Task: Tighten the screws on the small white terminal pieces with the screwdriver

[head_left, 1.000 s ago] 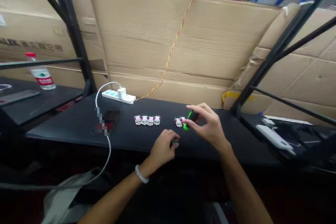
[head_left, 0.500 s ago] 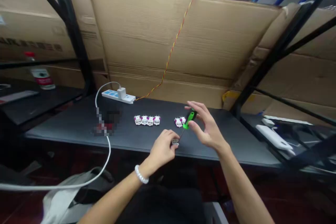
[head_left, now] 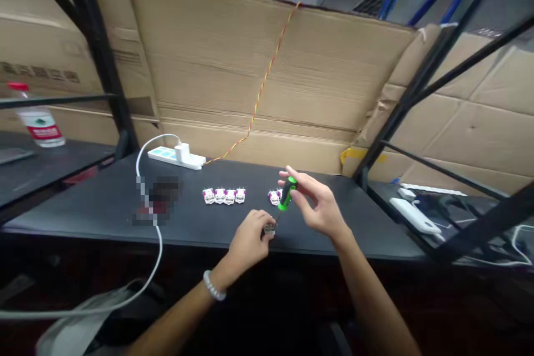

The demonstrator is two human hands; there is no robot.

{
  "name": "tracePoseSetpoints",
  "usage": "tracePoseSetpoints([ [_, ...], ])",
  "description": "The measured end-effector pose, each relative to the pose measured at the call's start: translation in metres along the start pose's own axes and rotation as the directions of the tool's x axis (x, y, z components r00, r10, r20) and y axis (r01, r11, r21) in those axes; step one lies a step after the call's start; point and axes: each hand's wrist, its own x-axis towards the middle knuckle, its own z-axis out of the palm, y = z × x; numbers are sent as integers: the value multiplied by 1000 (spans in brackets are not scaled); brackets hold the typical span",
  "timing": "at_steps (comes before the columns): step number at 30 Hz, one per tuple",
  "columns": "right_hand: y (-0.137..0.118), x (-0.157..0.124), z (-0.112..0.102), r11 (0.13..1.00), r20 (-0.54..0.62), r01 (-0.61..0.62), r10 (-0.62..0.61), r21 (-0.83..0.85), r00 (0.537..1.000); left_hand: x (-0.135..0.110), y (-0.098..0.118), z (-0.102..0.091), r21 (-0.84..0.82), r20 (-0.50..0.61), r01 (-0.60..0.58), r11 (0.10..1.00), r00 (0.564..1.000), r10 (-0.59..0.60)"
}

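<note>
Near the front edge of the black table, my left hand (head_left: 251,236) pinches a small white part (head_left: 269,228) against the tabletop; the fingers cover much of it. My right hand (head_left: 319,203) has its fingers around the green and black handle of a screwdriver (head_left: 287,193). The screwdriver leans, its thin shaft reaching down to the white part; the exact contact of the tip is too small to tell. Just behind the handle lie white and purple parts (head_left: 274,197), partly hidden by it. To the left, several similar white and purple parts (head_left: 224,196) sit in a row.
A white power strip (head_left: 192,161) with a plugged-in charger lies at the back left, its white cable (head_left: 161,245) hanging over the front edge. Cardboard (head_left: 250,67) walls the back. Black metal posts (head_left: 396,105) flank the table (head_left: 334,239). A blurred-out object lies left.
The view has shifted a little, moving the scene leftward. My right hand has turned the screwdriver handle more upright, its fingers closer around it. The left hand keeps its pinch on the white part.
</note>
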Motion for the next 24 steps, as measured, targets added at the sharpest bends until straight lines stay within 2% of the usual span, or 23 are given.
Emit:
tracePoseSetpoints([
  [4, 1, 0, 5, 980, -156, -20, -11, -197, 988, 1, 0, 0, 10, 11, 3, 1000, 1000, -3],
  [6, 0, -1, 5, 979, -129, -24, -2, -201, 992, 1, -1, 0, 9, 17, 7, 1000, 1000, -7],
  [10, -2, -2, 1, 1000, 17, -17, 17, -12, 1000, 1, -1, 0, 4, 16, 15, 1000, 1000, -15],
  [15, -3, -2, 0, 971, -123, -19, -10, -237, 992, 0, -1, 0, -6, 11, -4, 1000, 1000, 4],
  [17, -3, -3, -1, 977, -76, -18, 1, -215, 997, 1, -2, 0, -10, 10, 7, 1000, 1000, -7],
  [20, -2, -5, -4, 999, 48, -5, 8, -54, 999, 1, -2, 1, -15, 16, 28, 999, 999, -28],
  [22, -2, -5, -6, 998, 31, 3, -1, -69, 1000, 1, -2, 1, -18, 18, 32, 999, 999, -31],
  [24, -3, -4, -7, 980, -56, 7, -19, -201, 998, 1, -2, 0, -21, 19, 27, 999, 999, -26],
])
